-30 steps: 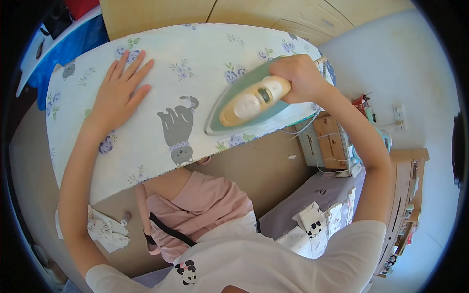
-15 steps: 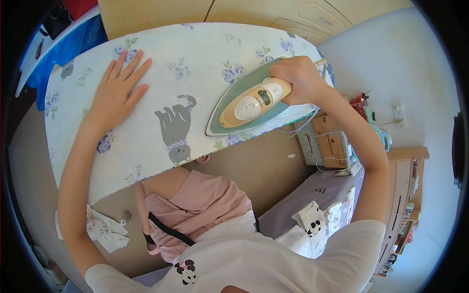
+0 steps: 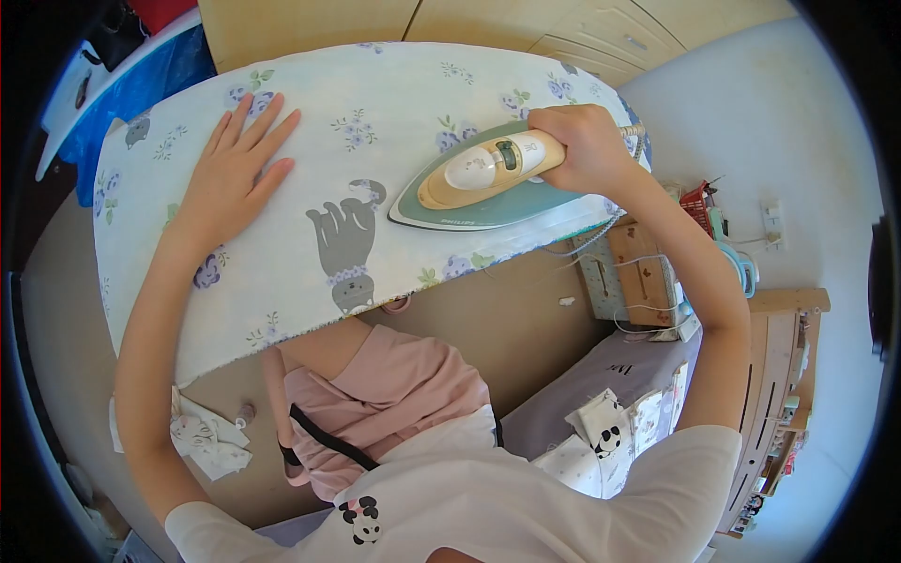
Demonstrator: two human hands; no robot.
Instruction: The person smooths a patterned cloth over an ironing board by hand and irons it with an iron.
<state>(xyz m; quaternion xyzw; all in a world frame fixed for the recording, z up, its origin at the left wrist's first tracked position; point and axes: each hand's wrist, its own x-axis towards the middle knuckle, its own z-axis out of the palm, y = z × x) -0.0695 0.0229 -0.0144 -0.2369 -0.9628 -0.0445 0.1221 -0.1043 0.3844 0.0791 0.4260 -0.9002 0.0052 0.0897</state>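
My right hand (image 3: 584, 148) is wrapped round the handle of a green and cream clothes iron (image 3: 488, 183). The iron lies soleplate down on a white cloth (image 3: 282, 216) printed with purple flowers and grey cats, its tip pointing left. A grey cat print (image 3: 343, 249) shows just left of the tip. On the cloth's left part, my left hand (image 3: 230, 178) rests flat with its fingers spread. The cloth covers the board surface beneath it, which I cannot see.
Pale wooden cabinets (image 3: 319, 28) border the far side. A blue plastic bag (image 3: 141, 98) hangs at the upper left. Wooden drawers (image 3: 642, 272) with cables stand right of the board. Folded panda-print cloth (image 3: 601, 427) lies at my right, and another cloth (image 3: 206, 441) lies low on the left.
The iron has turned so its tip points more squarely left, and it has shifted slightly up the cloth. My left hand stays flat in the same place on the cloth.
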